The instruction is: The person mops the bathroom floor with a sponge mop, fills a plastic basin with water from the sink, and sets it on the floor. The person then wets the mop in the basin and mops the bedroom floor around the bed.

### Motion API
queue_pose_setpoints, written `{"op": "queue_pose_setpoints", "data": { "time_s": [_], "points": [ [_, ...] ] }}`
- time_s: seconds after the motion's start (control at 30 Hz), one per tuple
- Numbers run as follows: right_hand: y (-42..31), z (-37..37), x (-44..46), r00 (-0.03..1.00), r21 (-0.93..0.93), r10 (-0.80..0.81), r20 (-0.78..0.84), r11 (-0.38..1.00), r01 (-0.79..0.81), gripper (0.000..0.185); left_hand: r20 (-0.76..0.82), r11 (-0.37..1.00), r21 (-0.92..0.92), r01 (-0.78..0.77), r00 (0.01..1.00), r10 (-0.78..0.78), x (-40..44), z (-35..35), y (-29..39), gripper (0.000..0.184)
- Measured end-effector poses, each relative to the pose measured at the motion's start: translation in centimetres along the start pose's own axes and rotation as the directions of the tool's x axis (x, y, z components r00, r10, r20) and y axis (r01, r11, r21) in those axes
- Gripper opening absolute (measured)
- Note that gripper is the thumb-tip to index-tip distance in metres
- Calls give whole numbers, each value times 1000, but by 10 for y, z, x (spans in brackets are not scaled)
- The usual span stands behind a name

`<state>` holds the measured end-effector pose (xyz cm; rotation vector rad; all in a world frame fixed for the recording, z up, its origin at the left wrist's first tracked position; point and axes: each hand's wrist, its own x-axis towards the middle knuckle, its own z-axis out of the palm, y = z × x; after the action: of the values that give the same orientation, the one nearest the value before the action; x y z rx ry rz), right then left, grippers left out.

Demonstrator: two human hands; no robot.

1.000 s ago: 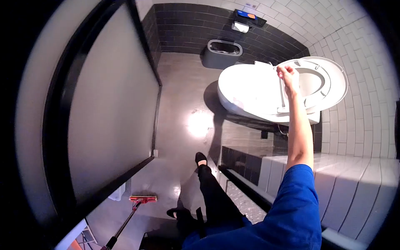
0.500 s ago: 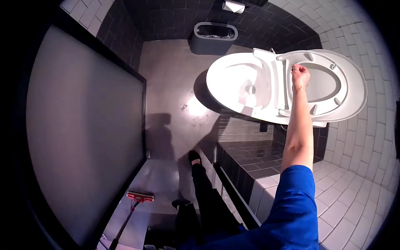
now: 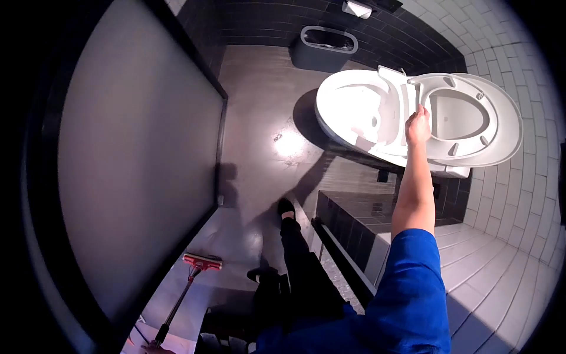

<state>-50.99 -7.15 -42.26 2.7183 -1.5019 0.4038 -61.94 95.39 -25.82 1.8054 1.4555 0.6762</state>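
Note:
My right hand reaches forward over the white toilet, in front of the hinge side of its raised seat. Its fingers are drawn together; what they hold, if anything, is hidden, and I cannot tell whether they touch the seat. Behind the seat the lid also stands up against the wall. At the bottom left edge my left hand, only partly in view, is closed around the dark handle of a flat mop with a red head.
A grey waste bin with a dark liner stands beyond the toilet, below a paper roll. On the left is a large grey panel with a dark frame. A dark-tiled ledge lies near my right side.
My right hand has gone from a fist over the seat opening to the hinge side, fingers now pointing forward. The view has shifted, and my left hand on the mop handle has come into sight.

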Motion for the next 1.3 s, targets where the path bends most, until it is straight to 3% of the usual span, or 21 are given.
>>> {"op": "queue_pose_setpoints", "data": {
  "time_s": [0.03,0.17,0.2,0.27,0.3,0.33,0.4,0.43,0.47,0.5,0.53,0.57,0.67,0.7,0.73,0.8,0.83,1.0,1.07,1.13,1.3],
  "points": [
    [-3,-12,-10,996,-41,12,83,999,-9,29,113,753,561,-342,934,340,43,-24,-33,42],
    [-39,-56,-74,982,45,133,135,989,-140,38,-19,705,474,-528,794,608,140,-62,-111,17],
    [-47,-61,-96,966,135,184,182,968,-210,39,-164,956,-280,-87,986,41,63,-41,-51,29],
    [-48,-10,-171,998,300,-36,42,954,21,44,80,752,-659,20,996,43,152,-74,-113,31],
    [-76,-24,-226,983,436,-163,83,893,111,40,89,974,-20,-227,970,228,142,-82,-122,23],
    [-108,-32,-293,951,527,-292,104,827,197,35,96,688,624,-371,910,404,135,-92,-136,16],
    [-139,-32,-438,720,770,-544,430,637,21,24,218,933,-203,-298,915,340,94,-120,-153,11],
    [-148,-31,-511,540,817,-673,506,574,-50,22,278,833,-542,-114,911,306,70,-133,-158,8],
    [-185,-68,-576,351,845,-780,518,529,-70,28,164,851,-516,-99,964,211,-7,-125,-71,8],
    [-216,-108,-638,110,832,-831,546,552,43,39,210,752,-181,-634,722,659,-32,-150,-39,12],
    [-239,-136,-695,31,929,-956,291,290,228,46,212,765,-556,-326,834,509,-42,-166,-20,13],
    [-263,-177,-738,-49,969,-968,248,246,30,60,196,704,-619,-348,800,567,-51,-195,-14,15],
    [-309,-262,-825,-243,992,-965,-103,-117,46,76,312,542,-787,-294,568,762,-88,-258,21,25],
    [-318,-284,-841,-175,966,-951,-255,-246,-73,50,396,590,-750,-298,512,762,-94,-273,22,30],
    [-319,-283,-850,-216,965,-941,-260,-247,-85,50,307,580,-734,-354,589,748,-116,-275,19,31],
    [-328,-280,-855,-616,993,-783,-79,-113,16,27,212,592,-711,-379,688,694,-134,-275,13,30],
    [-323,-281,-859,-511,964,-823,-248,-263,-44,35,218,570,-704,-424,634,742,-141,-283,11,29],
    [-299,-321,-825,-647,926,-688,-329,-370,-78,28,257,458,-818,-348,492,832,-141,-343,17,35],
    [-296,-313,-817,-651,932,-724,-229,-356,66,26,267,514,-800,-308,585,766,-138,-345,-17,38],
    [-287,-262,-817,-615,939,-773,-158,-311,149,23,269,732,-659,-173,855,444,-145,-314,-43,37],
    [-241,-233,-875,-534,947,-829,-169,-287,147,23,206,732,-676,-83,933,296,-140,-335,-103,30]
  ]
}}
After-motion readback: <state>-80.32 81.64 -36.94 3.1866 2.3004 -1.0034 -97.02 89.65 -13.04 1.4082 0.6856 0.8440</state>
